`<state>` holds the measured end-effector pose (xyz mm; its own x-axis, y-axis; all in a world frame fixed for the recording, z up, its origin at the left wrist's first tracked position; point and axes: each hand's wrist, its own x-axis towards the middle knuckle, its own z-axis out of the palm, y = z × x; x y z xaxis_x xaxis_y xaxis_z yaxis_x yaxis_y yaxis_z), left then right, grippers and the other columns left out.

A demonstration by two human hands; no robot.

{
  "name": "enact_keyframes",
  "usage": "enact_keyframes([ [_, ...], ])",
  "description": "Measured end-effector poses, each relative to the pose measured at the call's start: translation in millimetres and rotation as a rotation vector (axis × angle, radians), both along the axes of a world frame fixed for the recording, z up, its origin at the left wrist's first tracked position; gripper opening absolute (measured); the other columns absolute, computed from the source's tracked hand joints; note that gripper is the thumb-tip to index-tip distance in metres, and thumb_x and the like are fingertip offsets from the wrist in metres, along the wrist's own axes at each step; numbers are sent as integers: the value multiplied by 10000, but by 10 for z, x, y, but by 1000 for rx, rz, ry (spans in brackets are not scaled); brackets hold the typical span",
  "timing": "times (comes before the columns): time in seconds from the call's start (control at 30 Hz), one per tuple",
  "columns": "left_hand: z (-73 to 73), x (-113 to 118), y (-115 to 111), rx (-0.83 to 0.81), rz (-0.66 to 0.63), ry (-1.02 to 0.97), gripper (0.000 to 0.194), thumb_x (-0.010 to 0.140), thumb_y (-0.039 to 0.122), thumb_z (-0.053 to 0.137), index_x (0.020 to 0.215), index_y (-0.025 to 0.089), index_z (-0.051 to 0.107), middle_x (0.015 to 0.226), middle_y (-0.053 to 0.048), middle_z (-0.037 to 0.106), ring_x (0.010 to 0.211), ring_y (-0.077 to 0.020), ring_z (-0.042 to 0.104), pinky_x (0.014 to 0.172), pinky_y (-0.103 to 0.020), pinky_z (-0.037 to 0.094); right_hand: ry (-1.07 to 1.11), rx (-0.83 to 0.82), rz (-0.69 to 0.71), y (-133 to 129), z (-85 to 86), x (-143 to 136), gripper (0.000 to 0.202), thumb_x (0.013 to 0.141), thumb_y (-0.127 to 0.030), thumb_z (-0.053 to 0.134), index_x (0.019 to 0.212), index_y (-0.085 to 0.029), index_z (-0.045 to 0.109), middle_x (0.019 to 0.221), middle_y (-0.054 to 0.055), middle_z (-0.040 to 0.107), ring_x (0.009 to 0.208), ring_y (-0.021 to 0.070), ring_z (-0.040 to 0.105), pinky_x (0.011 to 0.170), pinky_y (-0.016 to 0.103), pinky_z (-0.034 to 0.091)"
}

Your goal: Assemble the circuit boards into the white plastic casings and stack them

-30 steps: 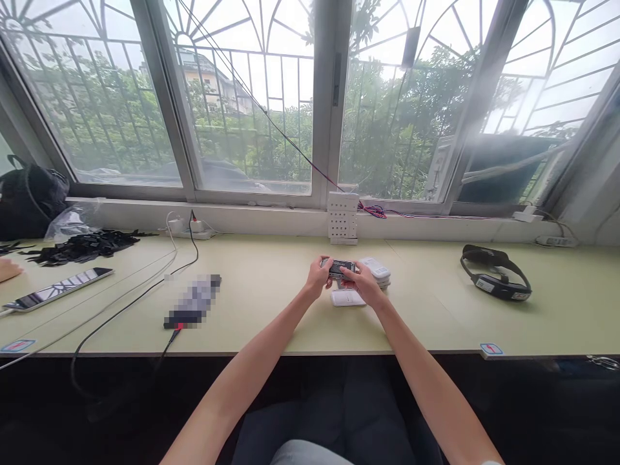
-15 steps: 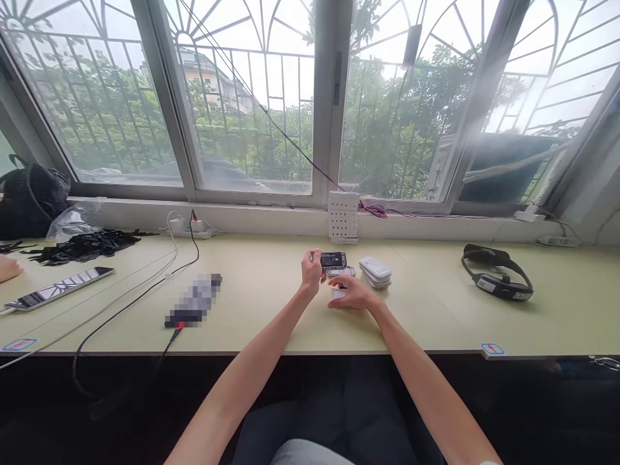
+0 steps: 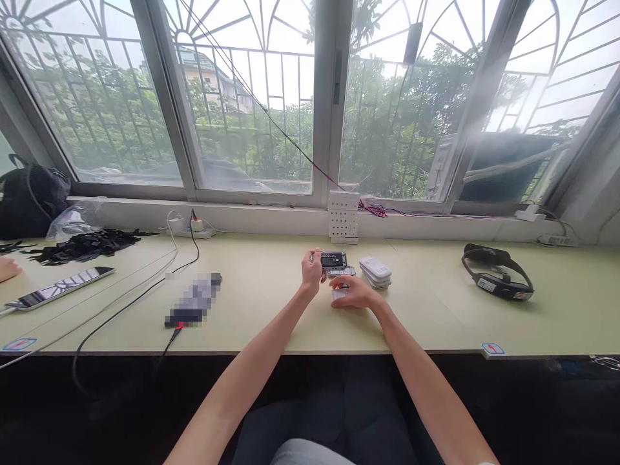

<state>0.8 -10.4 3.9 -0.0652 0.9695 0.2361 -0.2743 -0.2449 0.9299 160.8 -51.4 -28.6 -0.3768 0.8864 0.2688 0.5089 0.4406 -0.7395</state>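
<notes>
My left hand (image 3: 311,269) is wrapped round the left end of a black battery pack (image 3: 333,260) with white print, held over the table. Just below it lies a pale, flat device part (image 3: 341,272), partly hidden by my fingers. My right hand (image 3: 354,292) curves over a small white piece (image 3: 338,294) at the table surface, thumb and fingers on its edges. A stack of white rounded cases (image 3: 375,272) stands right of my hands.
The pale table (image 3: 426,323) also bears a black headset (image 3: 498,274) at right. To the left are a blurred device (image 3: 194,300) on a cable, a phone (image 3: 61,289), black strips (image 3: 87,245) and another person's hand (image 3: 8,268). A perforated white block (image 3: 343,218) stands behind.
My right hand has shifted very slightly to the right around the white piece. My left hand and the battery pack have hardly moved.
</notes>
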Motion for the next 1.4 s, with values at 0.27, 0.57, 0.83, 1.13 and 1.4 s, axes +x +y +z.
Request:
enact_keyframes([
  [0.27, 0, 1, -15, -3, -6, 16, 271, 933, 470, 521, 886, 204, 498, 548, 70, 492, 276, -50, 323, 282, -187, 223, -12, 40, -2, -60, 68, -27, 423, 624, -334, 830, 1024, -235, 737, 1054, 66, 735, 965, 256, 671, 859, 374, 510],
  [0.57, -8, -3, -15, -5, -3, 34, 271, 937, 468, 522, 888, 203, 504, 546, 71, 495, 279, -50, 333, 278, -184, 225, 55, 88, -19, -56, 66, -60, 277, 673, -289, 775, 931, -199, 726, 934, 62, 738, 848, 213, 680, 806, 341, 527],
  [0.83, -25, 8, 1, -3, 4, 26, 310, 917, 505, 547, 884, 197, 521, 572, 63, 516, 284, -43, 340, 275, -179, 217, -30, 159, -81, -62, 93, -1, 199, 713, -324, 757, 829, -176, 692, 777, 19, 680, 715, 159, 605, 680, 269, 462],
  [1.13, -28, 5, -4, -8, 12, 22, 290, 929, 484, 527, 892, 196, 525, 560, 62, 511, 279, -50, 345, 273, -177, 220, -392, 196, -421, -46, 65, -96, 136, 832, -241, 624, 708, -188, 611, 725, 52, 673, 693, 172, 576, 584, 263, 322],
  [1.4, -34, -5, 1, -9, 14, 27, 295, 930, 487, 522, 903, 194, 527, 561, 63, 505, 280, -46, 332, 276, -174, 223, -361, 191, -371, -23, 25, -100, 268, 844, -363, 648, 649, -196, 571, 660, 42, 644, 649, 169, 550, 592, 277, 330],
])
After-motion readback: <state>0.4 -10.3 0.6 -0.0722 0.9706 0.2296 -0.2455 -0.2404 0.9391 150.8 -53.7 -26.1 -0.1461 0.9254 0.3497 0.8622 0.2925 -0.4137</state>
